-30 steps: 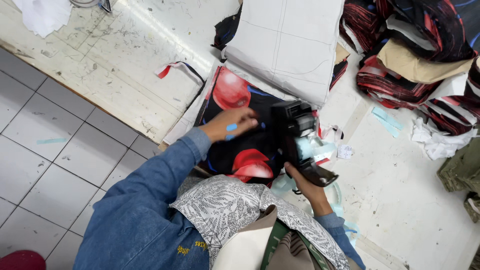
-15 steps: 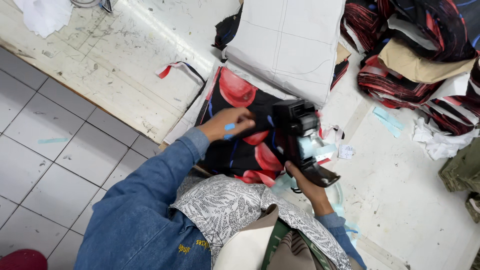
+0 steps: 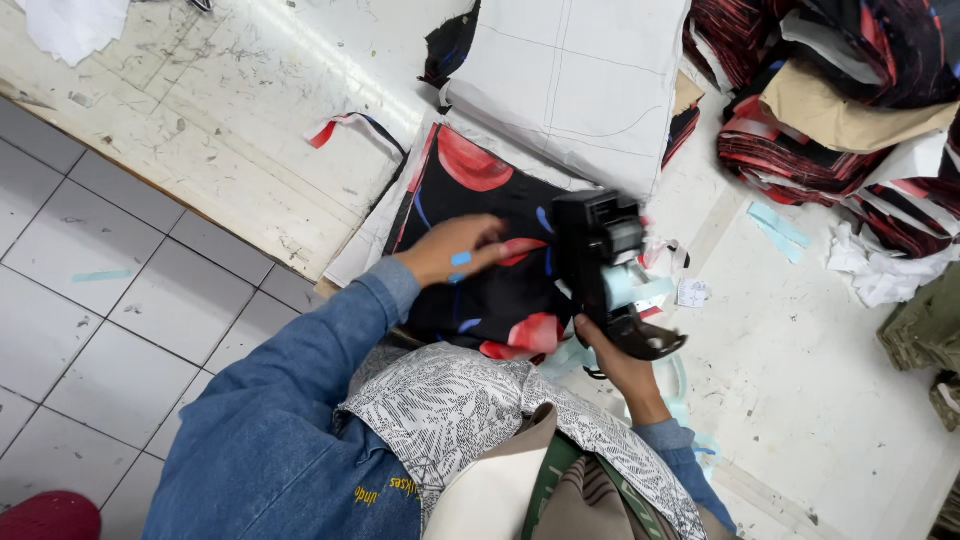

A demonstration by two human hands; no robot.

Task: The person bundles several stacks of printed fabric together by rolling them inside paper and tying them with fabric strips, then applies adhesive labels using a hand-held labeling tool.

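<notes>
White table (image 3: pixel 800 400) — right hand (image 3: pixel 615 362) grips label gun (image 3: pixel 605 262).

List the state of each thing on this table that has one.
Left hand: pressed flat on the fabric.
Right hand: gripping the label gun.
Label gun: held above the fabric.
Black and red fabric stack: lying flat.
White paper pattern: resting on another stack.
Bundled fabric pieces: piled.

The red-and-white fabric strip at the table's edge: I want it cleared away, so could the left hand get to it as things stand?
Probably yes. The left hand rests on the black-and-red cloth stack, and the fabric strip lies just beyond it on bare table, with nothing between them. The hand carries only a small blue sticker.
</notes>
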